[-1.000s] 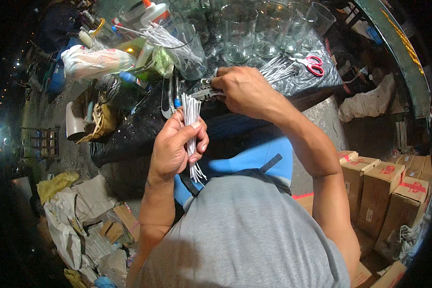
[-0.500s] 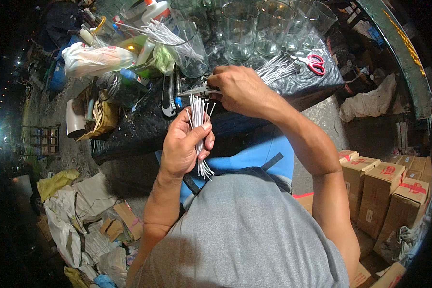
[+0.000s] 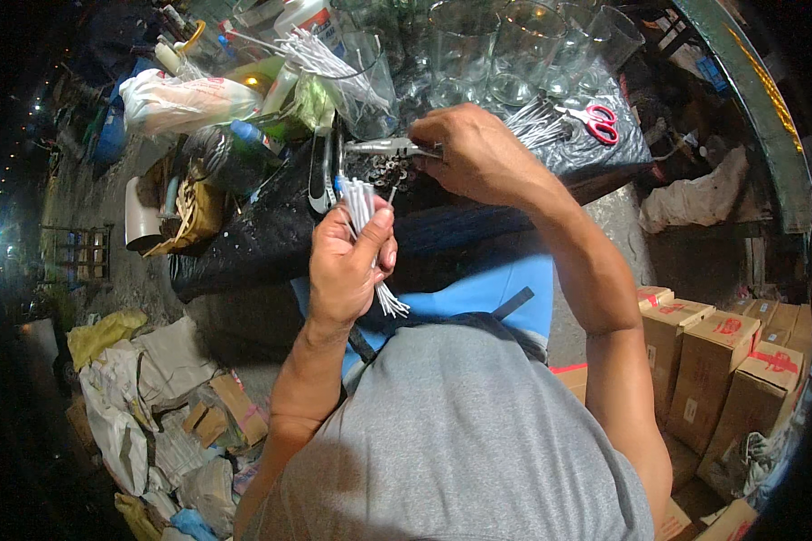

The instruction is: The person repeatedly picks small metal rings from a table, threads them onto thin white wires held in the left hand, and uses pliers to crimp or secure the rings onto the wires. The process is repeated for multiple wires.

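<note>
My left hand [image 3: 352, 257] is closed around a bundle of thin white wicks [image 3: 359, 203], their upper ends level with the table edge and their lower ends fanning out below the fist. In my right hand [image 3: 474, 149] is a pair of metal pliers [image 3: 383, 146], its jaws pointing left over a small heap of metal wick tabs [image 3: 388, 171]. One wick stands a little apart from the bundle, towards the heap. Behind my right hand lies another pile of white wicks [image 3: 537, 123], beside red-handled scissors [image 3: 597, 123]. A glass [image 3: 367, 90] holding more wicks stands beyond the pliers.
Several clear glasses [image 3: 460, 59] line the back of the black-covered table [image 3: 271, 239]. An adjustable wrench [image 3: 323, 176] lies left of the tabs. Bags and bottles [image 3: 189, 104] crowd the left side. Cardboard boxes [image 3: 713, 352] stand on the floor at right, sacks [image 3: 144, 406] at left.
The pliers have moved right and up with my right hand, away from the bundle's top, uncovering the metal tabs. My left hand has risen slightly, and the wick bundle leans more to the left.
</note>
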`<state>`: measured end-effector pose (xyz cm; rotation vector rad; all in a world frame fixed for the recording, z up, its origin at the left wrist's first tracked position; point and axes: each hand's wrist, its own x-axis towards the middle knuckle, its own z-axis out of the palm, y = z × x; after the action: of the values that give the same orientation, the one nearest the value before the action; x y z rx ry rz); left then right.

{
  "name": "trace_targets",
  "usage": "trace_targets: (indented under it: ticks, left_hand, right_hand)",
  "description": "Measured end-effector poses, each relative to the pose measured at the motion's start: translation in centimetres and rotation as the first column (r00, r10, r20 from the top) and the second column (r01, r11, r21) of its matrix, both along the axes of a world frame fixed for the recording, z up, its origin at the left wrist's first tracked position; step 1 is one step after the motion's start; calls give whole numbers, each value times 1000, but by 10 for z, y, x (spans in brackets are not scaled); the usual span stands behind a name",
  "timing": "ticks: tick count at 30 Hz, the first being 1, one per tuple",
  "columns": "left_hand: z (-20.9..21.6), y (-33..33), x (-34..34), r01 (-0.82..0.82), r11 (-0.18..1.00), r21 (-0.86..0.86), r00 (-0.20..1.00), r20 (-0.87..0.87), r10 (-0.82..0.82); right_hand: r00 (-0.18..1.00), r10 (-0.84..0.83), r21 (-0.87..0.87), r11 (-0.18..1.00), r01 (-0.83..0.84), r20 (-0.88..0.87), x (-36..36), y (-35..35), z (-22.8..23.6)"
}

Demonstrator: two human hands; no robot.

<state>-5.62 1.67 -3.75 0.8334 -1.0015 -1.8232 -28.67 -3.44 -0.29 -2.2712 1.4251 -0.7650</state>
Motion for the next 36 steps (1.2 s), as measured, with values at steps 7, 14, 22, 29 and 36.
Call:
trace_targets:
  ticks: [7, 14, 22, 29, 36]
  left_hand:
    - [-2, 5, 7, -59, 998, 18, 996, -68, 60]
    - [1, 4, 3, -26, 1000, 0, 999, -23, 26]
    - [15, 9, -14, -73, 994, -78, 993, 83, 79]
    - [15, 10, -26, -40, 993, -107, 992, 118, 52]
    - [17, 10, -28, -41, 995, -86, 991, 125, 52]
  right_hand:
    - [974, 7, -1, 1000, -8, -228, 17, 10, -6]
    - [987, -43, -216, 976, 8, -157, 12, 3, -20]
    - [487, -261, 344, 935, -87, 834, 12, 49, -13]
    - [140, -340, 360, 918, -167, 930, 33, 69, -33]
    - [135, -311, 332, 926, -182, 941, 33, 71, -35]
